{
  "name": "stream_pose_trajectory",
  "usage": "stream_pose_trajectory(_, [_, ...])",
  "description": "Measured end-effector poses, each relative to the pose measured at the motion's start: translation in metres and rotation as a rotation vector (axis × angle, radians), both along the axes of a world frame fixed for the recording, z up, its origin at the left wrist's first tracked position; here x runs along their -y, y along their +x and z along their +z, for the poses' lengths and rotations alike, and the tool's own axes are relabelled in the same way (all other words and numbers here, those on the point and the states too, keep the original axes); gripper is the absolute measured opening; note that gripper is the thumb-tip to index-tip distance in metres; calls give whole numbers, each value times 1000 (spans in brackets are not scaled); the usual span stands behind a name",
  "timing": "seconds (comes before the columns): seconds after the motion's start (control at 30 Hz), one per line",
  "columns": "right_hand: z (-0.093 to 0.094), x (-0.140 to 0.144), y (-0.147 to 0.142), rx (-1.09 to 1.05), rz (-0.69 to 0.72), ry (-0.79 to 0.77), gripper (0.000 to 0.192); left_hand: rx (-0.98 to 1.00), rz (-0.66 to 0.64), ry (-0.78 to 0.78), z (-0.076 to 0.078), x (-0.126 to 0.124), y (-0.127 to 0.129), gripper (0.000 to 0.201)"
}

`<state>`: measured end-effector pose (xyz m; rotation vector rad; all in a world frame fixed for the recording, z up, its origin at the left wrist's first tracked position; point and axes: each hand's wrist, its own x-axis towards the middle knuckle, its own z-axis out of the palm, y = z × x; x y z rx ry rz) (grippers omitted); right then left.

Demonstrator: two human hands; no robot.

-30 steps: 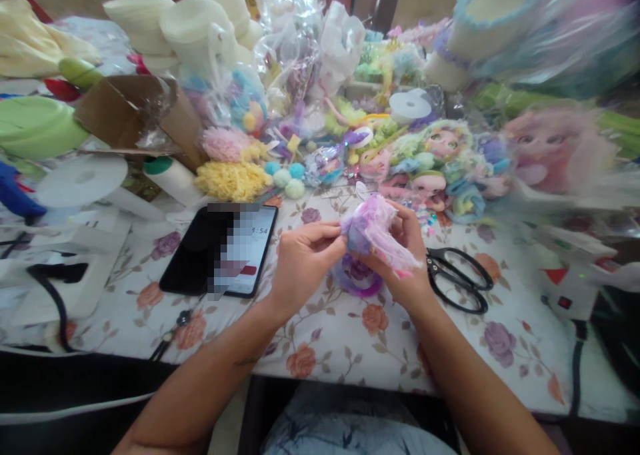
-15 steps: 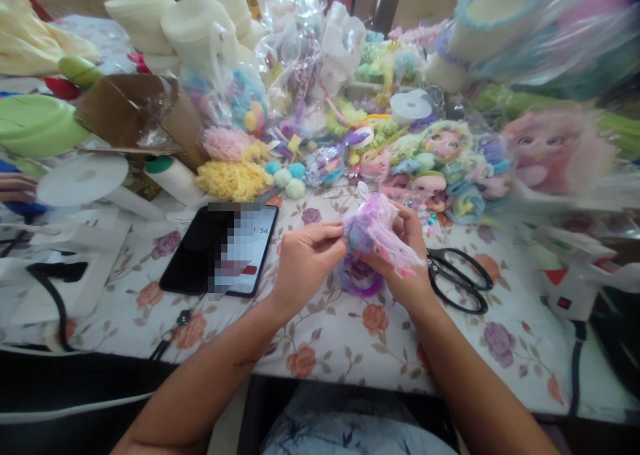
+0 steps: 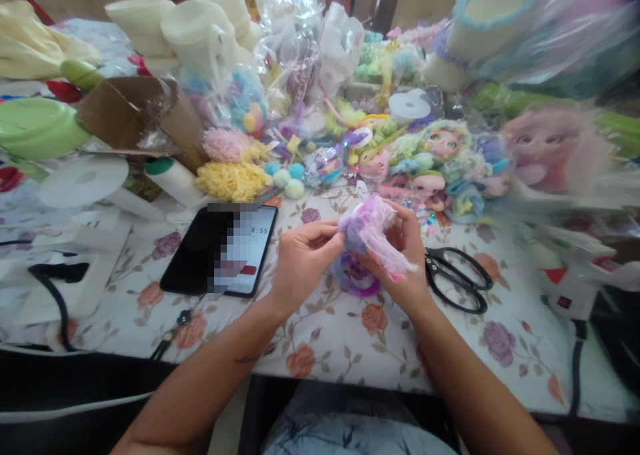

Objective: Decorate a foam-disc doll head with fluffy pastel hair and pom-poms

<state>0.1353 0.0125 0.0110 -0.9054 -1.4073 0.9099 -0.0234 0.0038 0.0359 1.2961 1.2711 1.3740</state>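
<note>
Over the middle of the flowered tablecloth point(image 3: 330, 328), both hands hold a pink and lilac doll-like ornament point(image 3: 373, 225) with loose pale strands. My right hand point(image 3: 407, 255) wraps around its right side, the fingers partly behind it. At its left edge, my left hand point(image 3: 307, 258) pinches the lilac part between thumb and fingertips. A purple ring-shaped piece point(image 3: 357, 275) shows just below the ornament; whether it is attached I cannot tell. Black-handled scissors point(image 3: 460, 278) lie close to my right wrist, their blades hidden behind it.
A phone point(image 3: 220, 248) lies left of my hands. A glue gun point(image 3: 573, 275) stands at the right. Pompoms point(image 3: 290, 178), a yellow fluffy bundle point(image 3: 235, 180), doll heads point(image 3: 445, 142), a thread cone point(image 3: 173, 182) and a cardboard box point(image 3: 140, 112) crowd the back.
The ornament has tilted slightly in my hands and my left hand has shifted a little left. Another person's hand at the far left edge has gone out of view.
</note>
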Motion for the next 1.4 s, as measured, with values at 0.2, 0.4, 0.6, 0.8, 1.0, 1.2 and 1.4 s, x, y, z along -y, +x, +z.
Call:
stream_pose_trajectory(0.2, [-2, -1, 0, 2, -4, -15, 69, 18, -22, -16, -3, 0, 0, 14])
stream_pose_trajectory(0.4, [-2, 0, 0, 26, -25, -55, 70, 45, -29, -28, -4, 0, 1, 17])
stream_pose_trajectory(0.6, [-2, 1, -1, -3, -20, -72, 71, 46, -30, -37, -7, 0, 0, 20])
stream_pose_trajectory(0.8, [-2, 0, -1, -21, -19, -56, 70, 51, -48, -51, -5, 1, 1, 21])
stream_pose_trajectory(1.0, [-2, 0, 0, 11, -33, -65, 69, 71, -40, -57, -6, 1, 1, 22])
stream_pose_trajectory(1.2, [-1, 1, -1, 13, -26, -76, 70, 103, -54, -70, -5, 0, 1, 27])
stream_pose_trajectory(1.4, [-1, 0, -1, 44, -53, -82, 68, 147, -51, -98, -5, -1, 2, 24])
